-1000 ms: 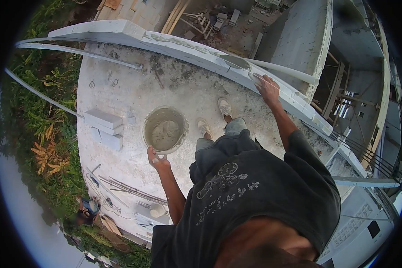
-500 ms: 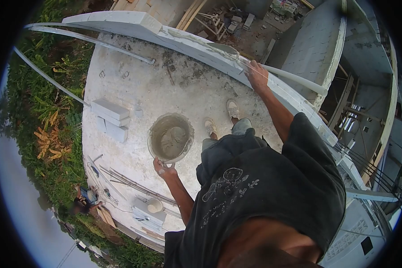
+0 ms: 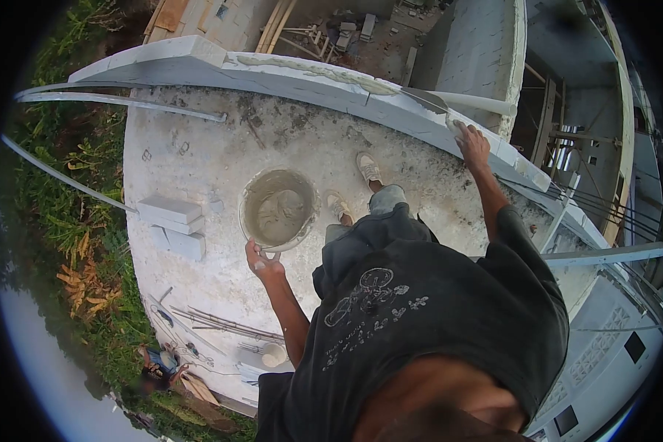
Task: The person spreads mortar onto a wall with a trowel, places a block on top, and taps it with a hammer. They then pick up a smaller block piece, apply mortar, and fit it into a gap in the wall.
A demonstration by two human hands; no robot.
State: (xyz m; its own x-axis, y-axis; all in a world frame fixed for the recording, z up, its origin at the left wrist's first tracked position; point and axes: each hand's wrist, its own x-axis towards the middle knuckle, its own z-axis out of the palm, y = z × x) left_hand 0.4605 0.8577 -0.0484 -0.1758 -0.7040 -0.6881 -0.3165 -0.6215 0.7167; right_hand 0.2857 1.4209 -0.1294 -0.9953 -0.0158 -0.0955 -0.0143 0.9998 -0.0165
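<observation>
My left hand (image 3: 261,261) is shut on the rim of a round bucket (image 3: 249,221) of wet grey mortar, held just above the concrete slab beside my feet. My right hand (image 3: 473,144) reaches out to the top of a low wall of white blocks (image 3: 199,62) and grips a trowel (image 3: 425,100), whose blade lies flat on the wall top. A band of fresh mortar (image 3: 317,71) runs along the wall top to the left of the blade.
Stacked white blocks (image 3: 171,219) lie on the slab (image 3: 199,147) at left. Long white strips (image 3: 118,102) overhang the slab's left edge. Rods and small tools (image 3: 221,320) lie near the near edge. A person (image 3: 158,365) is on the ground far below. Beyond the wall is a drop.
My right hand has slid to the right along the wall top with the trowel. The bucket stays in my left hand, and the view has shifted slightly.
</observation>
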